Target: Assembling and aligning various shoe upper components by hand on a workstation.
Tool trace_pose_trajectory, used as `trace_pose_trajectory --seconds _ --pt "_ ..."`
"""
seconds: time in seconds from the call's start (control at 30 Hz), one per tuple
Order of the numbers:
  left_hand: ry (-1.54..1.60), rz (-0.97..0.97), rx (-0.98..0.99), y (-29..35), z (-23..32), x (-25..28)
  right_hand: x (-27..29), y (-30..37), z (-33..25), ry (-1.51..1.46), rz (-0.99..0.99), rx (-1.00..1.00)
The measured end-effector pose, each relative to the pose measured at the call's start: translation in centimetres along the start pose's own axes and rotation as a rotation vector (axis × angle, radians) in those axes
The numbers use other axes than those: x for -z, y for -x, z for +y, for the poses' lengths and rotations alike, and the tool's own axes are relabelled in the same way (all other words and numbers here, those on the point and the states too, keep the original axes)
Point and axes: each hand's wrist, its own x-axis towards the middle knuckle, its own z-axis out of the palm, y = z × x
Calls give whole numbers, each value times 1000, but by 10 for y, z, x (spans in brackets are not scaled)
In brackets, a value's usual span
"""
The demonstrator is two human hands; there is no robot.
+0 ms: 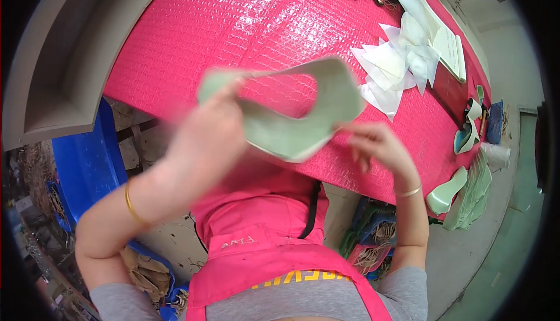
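Observation:
A pale green shoe upper (pixel 286 137), a loop with a wide opening in its middle, is held up above the near edge of the pink table. My left hand (pixel 213 131), smeared by motion, grips its left end between thumb and fingers. At the lower right edge of the upper, my right hand (pixel 376 146) pinches with its fingertips, the other fingers loosely curled. To the right, a stack of similar pale green pieces (pixel 472 195) lies at the table's edge, with one piece (pixel 447 191) lying apart beside it.
A glossy pink cover lies over the table (pixel 192 35). White paper scraps (pixel 391 67) and an open notebook (pixel 449 49) lie at the far right. A white thread cone (pixel 496 154) stands near the stack. A grey trough (pixel 58 52) and blue chute (pixel 90 163) are on the left.

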Motion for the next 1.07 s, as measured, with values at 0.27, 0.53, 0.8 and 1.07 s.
trace_pose_trajectory --seconds 0.27,0.53,0.8,1.07 --pt "534 210 156 22 15 -68 -82 -59 -8 654 93 947" --pt "722 464 187 12 5 -83 -117 -69 -6 569 428 927" --pt "827 520 410 3 27 -82 -109 -85 -17 532 576 868" --pt "944 626 497 4 34 -92 -105 -80 -13 678 491 834"
